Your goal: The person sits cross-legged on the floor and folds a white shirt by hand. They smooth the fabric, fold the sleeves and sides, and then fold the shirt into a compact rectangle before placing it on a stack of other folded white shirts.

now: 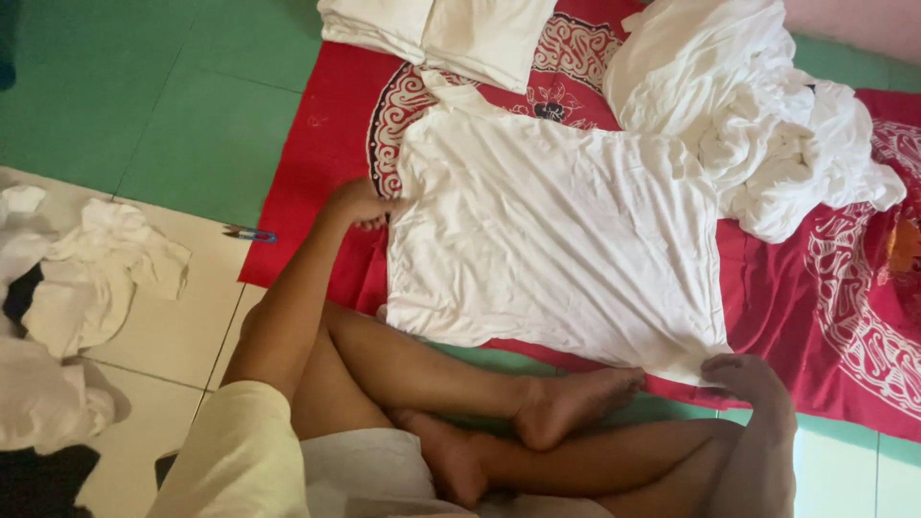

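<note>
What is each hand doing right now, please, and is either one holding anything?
Left hand: closed on the left edge of the white shirt.
Right hand: resting on the shirt's lower right corner; whether it grips cannot be told.

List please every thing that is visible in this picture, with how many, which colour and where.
flat white cotton T-shirt: one, white, spread on the red cloth
red patterned floor cloth: one, red and white, on the floor
folded white garments: one stack, top centre
crumpled white garment heap: one, top right
loose white cloth scraps: several, left floor
small blue thread snips: one, beside the cloth's left edge
tiled floor: green and cream
left hand: touching the shirt's left edge
right hand: at the shirt's lower right corner
</note>
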